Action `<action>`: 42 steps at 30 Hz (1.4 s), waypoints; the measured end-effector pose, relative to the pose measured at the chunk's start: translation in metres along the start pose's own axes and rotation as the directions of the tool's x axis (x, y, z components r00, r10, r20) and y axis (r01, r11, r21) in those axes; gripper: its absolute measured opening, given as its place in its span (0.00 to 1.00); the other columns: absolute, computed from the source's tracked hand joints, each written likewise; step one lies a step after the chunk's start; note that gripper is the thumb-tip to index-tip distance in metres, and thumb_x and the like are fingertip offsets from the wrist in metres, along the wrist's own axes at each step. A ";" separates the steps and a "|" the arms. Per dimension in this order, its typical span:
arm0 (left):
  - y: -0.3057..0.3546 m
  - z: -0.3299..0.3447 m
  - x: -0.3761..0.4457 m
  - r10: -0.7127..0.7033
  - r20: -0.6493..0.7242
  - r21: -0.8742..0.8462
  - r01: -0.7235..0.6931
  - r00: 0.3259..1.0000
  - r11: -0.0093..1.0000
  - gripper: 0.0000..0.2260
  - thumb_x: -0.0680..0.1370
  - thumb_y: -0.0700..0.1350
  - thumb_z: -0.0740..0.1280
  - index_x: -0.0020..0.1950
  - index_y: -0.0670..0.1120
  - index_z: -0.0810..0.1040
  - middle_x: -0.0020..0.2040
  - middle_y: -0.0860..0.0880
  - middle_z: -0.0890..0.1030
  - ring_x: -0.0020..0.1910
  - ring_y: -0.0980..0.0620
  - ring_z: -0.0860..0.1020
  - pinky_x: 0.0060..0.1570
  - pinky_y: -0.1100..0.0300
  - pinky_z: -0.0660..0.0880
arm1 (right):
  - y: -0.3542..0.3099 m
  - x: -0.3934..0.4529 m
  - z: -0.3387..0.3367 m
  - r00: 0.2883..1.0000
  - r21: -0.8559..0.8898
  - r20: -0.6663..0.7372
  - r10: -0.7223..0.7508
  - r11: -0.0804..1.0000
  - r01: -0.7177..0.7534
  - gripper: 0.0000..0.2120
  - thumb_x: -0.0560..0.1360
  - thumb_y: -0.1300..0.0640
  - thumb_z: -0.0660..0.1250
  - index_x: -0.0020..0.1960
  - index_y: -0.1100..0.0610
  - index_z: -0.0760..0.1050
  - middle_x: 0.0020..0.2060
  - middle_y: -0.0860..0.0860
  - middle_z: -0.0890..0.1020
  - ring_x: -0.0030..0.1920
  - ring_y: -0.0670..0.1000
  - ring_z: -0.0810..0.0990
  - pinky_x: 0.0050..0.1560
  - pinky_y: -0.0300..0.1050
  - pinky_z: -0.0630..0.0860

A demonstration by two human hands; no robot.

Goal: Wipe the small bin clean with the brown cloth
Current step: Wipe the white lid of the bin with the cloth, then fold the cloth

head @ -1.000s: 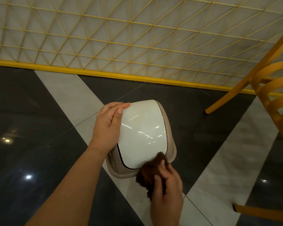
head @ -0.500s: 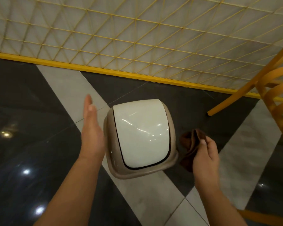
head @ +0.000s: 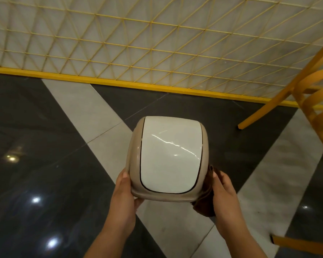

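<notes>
- The small bin [head: 168,159], beige with a glossy white swing lid [head: 170,155], sits between the person's two hands above the dark and pale tiled floor [head: 45,146]; whether its base rests on the floor or is lifted clear cannot be told from this view.
- The left hand [head: 125,194] grips the bin's near left corner, thumb up along the side wall and the fingers curled under the rim.
- The right hand [head: 225,192] holds the brown cloth [head: 206,200], bunched between palm and bin, and presses it against the bin's right side wall; its fingers are curled round the cloth.
- The cloth is touching the bin's outer side, so the step in hand looks like wiping the right flank, or steadying the bin to turn it.
- The white lid shows sharp light streaks and no visible smear or dirt, so the top looks clean already; whether it has been wiped cannot be read from the surface alone.
- The far side, the left wall, the base and the inside are hidden, so their condition is unknown.
- By my judgement the task is mid-way: the cloth is at work on one side, with the remaining walls, the rim and perhaps the inside under the lid left to do.
- A yellow chair [head: 309,101] stands to the right and a yellow lattice panel [head: 157,43] behind, both well apart from the bin.
</notes>
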State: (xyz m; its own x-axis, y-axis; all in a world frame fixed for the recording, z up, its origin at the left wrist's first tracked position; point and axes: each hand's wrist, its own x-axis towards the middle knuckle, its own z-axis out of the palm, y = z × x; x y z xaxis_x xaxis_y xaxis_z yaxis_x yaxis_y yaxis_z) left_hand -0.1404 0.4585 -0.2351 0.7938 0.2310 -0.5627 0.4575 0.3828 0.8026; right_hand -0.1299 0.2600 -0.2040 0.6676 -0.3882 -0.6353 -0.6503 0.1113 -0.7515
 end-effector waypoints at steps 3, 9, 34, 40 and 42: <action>0.003 0.008 0.000 -0.023 0.002 -0.032 0.023 1.000 0.999 0.16 0.83 0.53 0.51 0.66 0.58 0.73 0.56 0.55 0.82 0.57 0.54 0.79 0.49 0.52 0.78 | 0.001 -0.002 0.003 0.999 0.060 -0.032 -0.007 0.998 0.009 0.09 0.80 0.44 0.56 0.60 0.39 0.68 0.56 0.49 0.77 0.58 0.58 0.76 0.60 0.65 0.73; -0.003 0.018 -0.008 -0.025 -0.014 -0.065 0.024 1.000 0.998 0.16 0.83 0.53 0.51 0.67 0.58 0.72 0.58 0.56 0.81 0.59 0.53 0.78 0.56 0.47 0.77 | -0.011 0.008 -0.001 0.998 0.027 -0.041 -0.046 0.999 0.047 0.15 0.82 0.47 0.54 0.67 0.44 0.67 0.57 0.49 0.75 0.58 0.55 0.73 0.64 0.61 0.70; 0.111 0.085 -0.162 -0.042 0.481 0.228 -0.078 0.876 0.971 0.20 0.65 0.58 0.70 0.57 0.60 0.77 0.52 0.58 0.83 0.55 0.56 0.80 0.49 0.62 0.76 | -0.087 -0.147 -0.062 0.869 0.496 0.452 -0.200 0.866 -0.059 0.14 0.76 0.55 0.61 0.57 0.56 0.81 0.52 0.58 0.84 0.54 0.58 0.83 0.59 0.62 0.74; 0.131 0.091 -0.193 0.100 0.336 0.149 -0.158 0.937 0.976 0.19 0.64 0.52 0.75 0.54 0.50 0.81 0.49 0.50 0.85 0.52 0.51 0.83 0.50 0.55 0.79 | -0.085 -0.161 -0.080 0.888 0.452 0.436 -0.145 0.889 -0.077 0.23 0.73 0.41 0.60 0.58 0.54 0.81 0.52 0.57 0.84 0.56 0.57 0.81 0.62 0.59 0.73; 0.139 0.090 -0.198 0.117 0.298 0.176 -0.175 0.947 0.969 0.20 0.64 0.52 0.76 0.53 0.48 0.80 0.48 0.49 0.85 0.51 0.50 0.83 0.53 0.51 0.79 | -0.085 -0.166 -0.085 0.860 0.476 0.496 -0.115 0.865 -0.159 0.31 0.74 0.34 0.54 0.62 0.54 0.78 0.56 0.57 0.83 0.58 0.58 0.80 0.60 0.57 0.74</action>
State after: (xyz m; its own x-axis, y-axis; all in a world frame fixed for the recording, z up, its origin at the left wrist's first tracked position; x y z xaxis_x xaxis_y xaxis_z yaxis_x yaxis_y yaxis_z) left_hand -0.1980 0.3853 0.0059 0.9250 -0.0025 -0.3801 0.3747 0.1727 0.9109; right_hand -0.2162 0.2371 -0.0196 0.8290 0.1073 -0.5488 -0.4963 0.5935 -0.6336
